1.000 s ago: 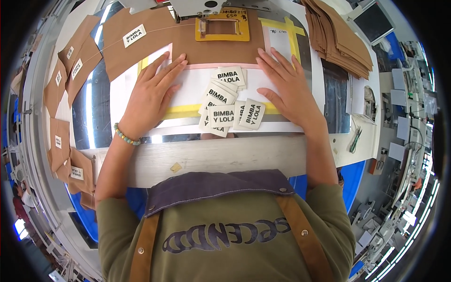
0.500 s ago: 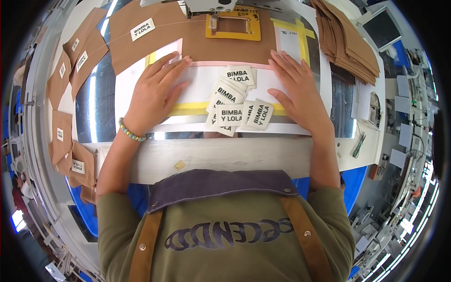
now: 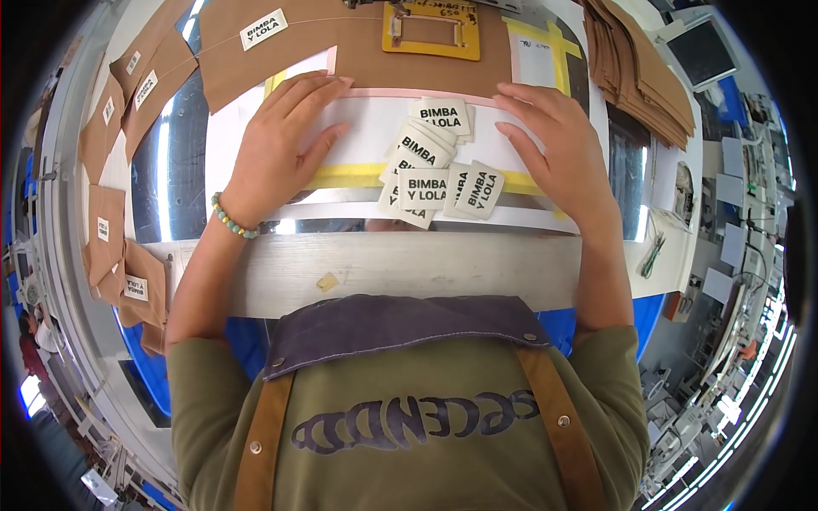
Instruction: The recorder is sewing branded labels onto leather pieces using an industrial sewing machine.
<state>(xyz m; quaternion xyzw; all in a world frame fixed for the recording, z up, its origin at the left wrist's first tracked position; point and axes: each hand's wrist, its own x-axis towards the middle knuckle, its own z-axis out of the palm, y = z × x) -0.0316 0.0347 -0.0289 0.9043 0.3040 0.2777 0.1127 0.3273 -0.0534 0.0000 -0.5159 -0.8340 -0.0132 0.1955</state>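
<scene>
A brown fabric panel [image 3: 366, 64] lies at the far side of the worktable, its near edge against a pink strip [image 3: 417, 95]. My left hand [image 3: 285, 140] rests with fingers stretched onto the strip's left end, the thumb apart. My right hand [image 3: 562, 140] is spread by the strip's right end, fingers slightly bent and holding nothing. Between the hands, a loose pile of white fabric labels [image 3: 426, 186] with dark print lies on white sheeting. Over the panel sits a yellow frame [image 3: 431, 32] with a rectangular window, below a partly visible sewing machine head [image 3: 399, 7].
More brown pieces with labels sewn on, joined by thread, trail down the left side [image 3: 158, 94]. A stack of brown fabric pieces [image 3: 635, 81] lies at the far right. Green-handled thread snips [image 3: 653, 255] rest at the right edge. A dark screen [image 3: 700, 51] stands beyond.
My right hand has shifted right, its fingers now more bent and drawn back from the panel. My left hand stays nearly in place. The whole view has shifted slightly.
</scene>
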